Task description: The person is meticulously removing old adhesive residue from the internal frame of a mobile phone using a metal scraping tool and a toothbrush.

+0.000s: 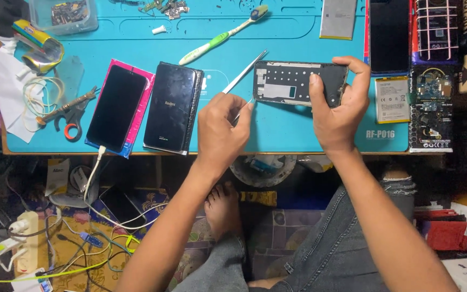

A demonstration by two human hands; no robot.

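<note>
Turquoise repair mat (298,132) on a low bench, seen from above, with two bare hands working on an opened phone frame.

At the mat's middle right, the right hand (337,111) grips the phone frame (293,82), thumb pressed on its near face and fingers curled over its right end; the frame is a dark, rounded rectangle with a pale metal plate full of small holes and cut-outs, lying level and lengthwise left to right. Just left of it, the left hand (220,130) pinches slim metal tweezers (244,73), their tips near the frame's lower left corner. Farther left lie a dark phone back cover (171,105), a black phone (115,105) on a pink sheet, and scissors (71,111). A green-and-white toothbrush (220,37) rests on the far side.
</note>
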